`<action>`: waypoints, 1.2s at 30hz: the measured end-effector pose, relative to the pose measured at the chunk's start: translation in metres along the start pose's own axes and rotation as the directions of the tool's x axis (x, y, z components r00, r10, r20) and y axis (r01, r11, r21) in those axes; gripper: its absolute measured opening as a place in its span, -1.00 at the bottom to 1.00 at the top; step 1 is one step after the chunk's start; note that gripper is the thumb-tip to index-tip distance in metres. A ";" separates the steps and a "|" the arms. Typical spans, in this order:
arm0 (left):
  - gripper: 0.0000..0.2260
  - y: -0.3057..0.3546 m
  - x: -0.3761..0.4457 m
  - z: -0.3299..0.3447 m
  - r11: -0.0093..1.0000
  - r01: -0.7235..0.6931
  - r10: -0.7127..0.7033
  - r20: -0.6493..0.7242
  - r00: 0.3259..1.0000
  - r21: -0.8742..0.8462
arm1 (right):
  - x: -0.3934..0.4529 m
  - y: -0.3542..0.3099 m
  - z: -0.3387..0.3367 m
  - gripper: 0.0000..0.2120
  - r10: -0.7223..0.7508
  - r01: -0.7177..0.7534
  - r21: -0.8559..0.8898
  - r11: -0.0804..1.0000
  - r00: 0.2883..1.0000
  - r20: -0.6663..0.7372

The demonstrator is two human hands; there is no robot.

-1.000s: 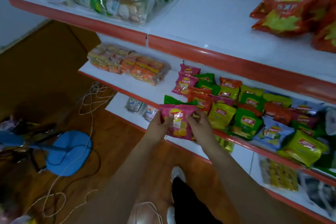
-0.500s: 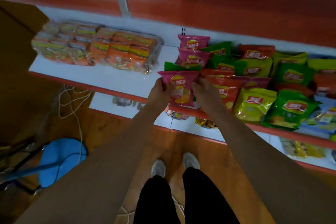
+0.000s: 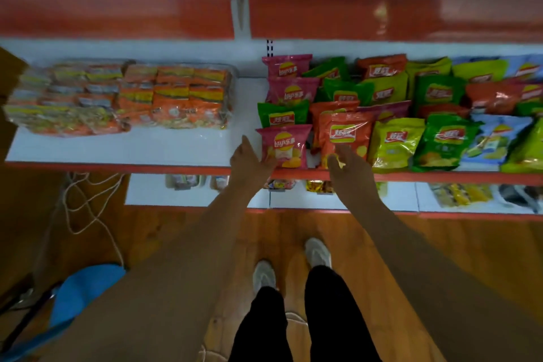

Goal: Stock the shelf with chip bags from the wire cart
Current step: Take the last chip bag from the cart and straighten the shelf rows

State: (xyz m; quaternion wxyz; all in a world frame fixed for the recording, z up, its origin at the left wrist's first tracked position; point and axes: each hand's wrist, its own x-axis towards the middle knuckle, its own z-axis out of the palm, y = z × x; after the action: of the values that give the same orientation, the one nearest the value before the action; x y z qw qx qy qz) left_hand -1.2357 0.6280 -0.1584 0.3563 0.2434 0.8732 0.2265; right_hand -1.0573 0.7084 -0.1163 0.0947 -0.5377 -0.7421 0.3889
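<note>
A pink chip bag (image 3: 284, 144) stands at the front edge of the white shelf (image 3: 164, 150), leftmost in a row of chip bags. My left hand (image 3: 249, 160) is beside its left edge with straight fingers, its thumb touching the bag's lower left corner. My right hand (image 3: 346, 163) hovers right of the pink bag, in front of an orange chip bag (image 3: 343, 135), fingers loosely curled and holding nothing. Behind stand a green bag (image 3: 282, 114) and two more pink bags (image 3: 291, 91). The wire cart is out of view.
Several green, yellow, orange and blue chip bags (image 3: 440, 141) fill the shelf to the right. A wrapped multipack of orange snack packets (image 3: 123, 97) lies on the shelf's left part. A red shelf front (image 3: 382, 0) hangs overhead. White cord (image 3: 88, 200) and a blue object (image 3: 85, 288) lie on the wooden floor.
Both hands held the pink bag and carried it to the shelf's front edge. Now it stands there and both hands have let go. The view has tilted further down.
</note>
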 end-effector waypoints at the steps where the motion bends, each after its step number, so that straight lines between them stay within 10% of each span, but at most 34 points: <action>1: -0.14 0.002 -0.011 -0.006 0.999 -0.024 0.026 -0.053 0.998 0.023 | -0.004 -0.001 -0.006 -0.64 -0.001 0.001 -0.024 1.000 1.000 -0.002; 6: -0.33 0.025 -0.021 -0.016 0.916 -0.316 0.362 -0.167 0.917 0.249 | 0.030 -0.006 -0.042 -0.57 -0.251 0.233 -0.334 0.913 0.968 -0.010; 12: -0.20 0.068 0.022 0.035 0.574 -0.607 0.757 -0.073 0.649 0.550 | 0.162 -0.021 -0.067 -0.62 -0.517 0.460 -0.571 0.681 0.853 0.070; 19: -0.02 0.082 0.056 0.116 0.332 -0.628 0.837 0.087 0.541 0.704 | 0.255 -0.001 -0.043 -0.59 -0.520 0.594 -0.646 0.480 0.785 0.336; 29: -0.03 0.074 0.058 0.126 0.180 -0.633 0.846 0.210 0.490 0.753 | 0.283 -0.006 -0.041 -0.77 -0.491 0.531 -0.760 0.375 0.809 0.322; 36: 0.00 0.080 0.065 0.118 0.138 -0.576 0.828 0.225 0.514 0.806 | 0.280 -0.009 -0.052 -0.82 -0.515 0.428 -0.637 0.641 0.855 0.057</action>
State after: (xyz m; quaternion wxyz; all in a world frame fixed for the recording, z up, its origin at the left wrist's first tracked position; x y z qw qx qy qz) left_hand -1.1691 0.7543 -0.2217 -0.0747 0.7244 0.6848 -0.0270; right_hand -1.1479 0.9761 -0.1520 0.0560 -0.3490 -0.9344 0.0438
